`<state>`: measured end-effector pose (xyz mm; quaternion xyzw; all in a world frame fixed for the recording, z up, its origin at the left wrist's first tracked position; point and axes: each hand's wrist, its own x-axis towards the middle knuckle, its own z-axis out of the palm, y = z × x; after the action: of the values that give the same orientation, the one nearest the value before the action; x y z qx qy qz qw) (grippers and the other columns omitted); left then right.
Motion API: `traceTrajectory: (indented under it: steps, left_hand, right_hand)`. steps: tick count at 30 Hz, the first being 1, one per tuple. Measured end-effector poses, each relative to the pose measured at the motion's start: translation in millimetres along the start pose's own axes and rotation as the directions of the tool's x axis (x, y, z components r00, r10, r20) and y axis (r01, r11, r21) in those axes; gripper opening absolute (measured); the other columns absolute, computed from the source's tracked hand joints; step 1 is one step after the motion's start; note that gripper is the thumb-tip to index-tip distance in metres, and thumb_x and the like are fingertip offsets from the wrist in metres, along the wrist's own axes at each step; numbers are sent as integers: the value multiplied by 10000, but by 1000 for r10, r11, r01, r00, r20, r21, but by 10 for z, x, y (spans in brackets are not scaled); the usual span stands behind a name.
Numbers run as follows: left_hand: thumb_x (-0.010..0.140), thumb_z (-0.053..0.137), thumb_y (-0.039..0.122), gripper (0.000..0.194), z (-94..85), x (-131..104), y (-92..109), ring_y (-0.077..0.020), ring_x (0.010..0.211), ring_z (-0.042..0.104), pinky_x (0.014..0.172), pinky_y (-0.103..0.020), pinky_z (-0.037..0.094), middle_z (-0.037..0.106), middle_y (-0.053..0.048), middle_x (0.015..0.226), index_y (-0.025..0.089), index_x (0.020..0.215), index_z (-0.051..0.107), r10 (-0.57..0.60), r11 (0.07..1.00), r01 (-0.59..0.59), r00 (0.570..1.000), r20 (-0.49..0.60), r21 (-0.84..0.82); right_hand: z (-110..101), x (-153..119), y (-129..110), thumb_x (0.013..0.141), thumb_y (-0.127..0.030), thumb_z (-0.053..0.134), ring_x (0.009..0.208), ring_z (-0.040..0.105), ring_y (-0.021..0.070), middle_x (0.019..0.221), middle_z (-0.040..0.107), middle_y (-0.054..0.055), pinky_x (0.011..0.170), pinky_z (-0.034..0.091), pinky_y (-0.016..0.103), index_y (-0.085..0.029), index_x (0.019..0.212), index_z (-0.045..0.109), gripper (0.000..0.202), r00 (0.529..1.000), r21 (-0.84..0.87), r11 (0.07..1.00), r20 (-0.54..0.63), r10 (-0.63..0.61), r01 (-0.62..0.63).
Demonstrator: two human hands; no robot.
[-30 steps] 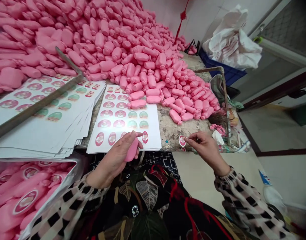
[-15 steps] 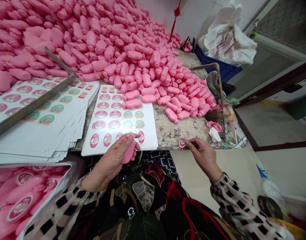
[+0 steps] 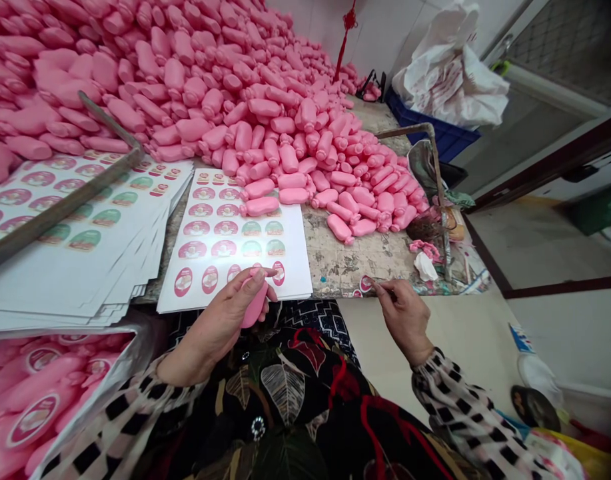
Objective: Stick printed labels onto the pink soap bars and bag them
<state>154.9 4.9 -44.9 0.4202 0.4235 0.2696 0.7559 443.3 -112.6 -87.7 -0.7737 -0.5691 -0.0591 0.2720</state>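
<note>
My left hand [image 3: 235, 310] is wrapped round a small pink plastic bottle [image 3: 254, 308], held just in front of the table edge and tilted. Part of that bottle is hidden by the fingers. At the table's front edge, my right hand [image 3: 405, 312] pinches an oval pink-and-white label [image 3: 366, 283] between thumb and forefinger. A second label [image 3: 358, 293] lies right beside it on the edge, partly covered. Behind my left hand is a sheet of stickers [image 3: 245, 227] with rows of pink and green labels, and a few pink bottles [image 3: 259, 207] rest on its far corner.
A huge heap of pink bottles [image 3: 195, 87] covers the back of the table. Stacked sticker sheets [image 3: 75, 267] lie at left under a metal bar [image 3: 60, 207]. Below them, a lined container holds labelled bottles [image 3: 35, 420]. A metal frame [image 3: 439, 180] stands at right.
The label in my right hand has lifted slightly up and away from another label on the table edge, which now shows separately. My left hand keeps its hold on the bottle.
</note>
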Motion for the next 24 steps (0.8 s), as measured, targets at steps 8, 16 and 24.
traceTrajectory:
  steps: [8, 16, 24]
  left_hand:
    - [816, 530, 511, 422, -13, 9, -4, -122, 627, 495, 533, -230, 397, 570, -19, 780, 185, 1084, 546, -2, 1000, 2, 1000, -3, 16]
    - [811, 539, 512, 430, 5, 5, 1, -116, 617, 488, 528, -227, 392, 565, -17, 775, 185, 1090, 553, 9, 1000, -9, 1000, -21, 27]
    - [777, 570, 527, 441, 47, -5, 9, -114, 591, 483, 504, -224, 378, 567, -13, 748, 179, 1048, 573, 20, 1000, -18, 998, -63, 24]
  right_hand:
    - [7, -102, 70, 867, -284, 520, 766, 583, 188, 854, 677, 63, 708, 411, 309, -237, 842, 659, 149, 971, -261, 938, -6, -239, 229]
    - [6, -286, 56, 875, -264, 513, 746, 572, 163, 902, 705, 26, 678, 349, 317, -290, 943, 675, 178, 918, -328, 858, 172, -358, 396]
    - [-4, -355, 19, 866, -253, 538, 699, 555, 160, 854, 706, 20, 634, 319, 323, -289, 918, 679, 154, 901, -308, 847, 178, -396, 434]
